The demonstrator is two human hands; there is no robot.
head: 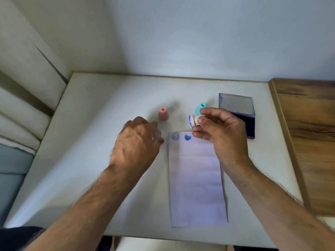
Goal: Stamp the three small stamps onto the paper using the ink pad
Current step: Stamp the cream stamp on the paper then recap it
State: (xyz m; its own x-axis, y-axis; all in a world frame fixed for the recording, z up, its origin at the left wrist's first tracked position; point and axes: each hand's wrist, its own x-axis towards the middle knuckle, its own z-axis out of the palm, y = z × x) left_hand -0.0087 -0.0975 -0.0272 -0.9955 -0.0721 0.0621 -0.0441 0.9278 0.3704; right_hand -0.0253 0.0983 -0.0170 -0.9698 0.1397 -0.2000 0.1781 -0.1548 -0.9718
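Note:
A long strip of white paper lies on the white table, with a blue round smiley print and a blue heart print at its top end. My right hand holds a small white stamp on its side above the paper's top right corner, its inked blue face turned left. My left hand hovers just left of the paper, fingers curled; something small and clear seems to sit at its fingertips. A pink stamp stands upright behind it. A teal stamp stands behind my right fingers. The purple ink pad lies open at right.
The ink pad's clear lid stands raised at the back. A wooden surface borders the table on the right. A wall rises behind the table, and cushioned panels run along the left.

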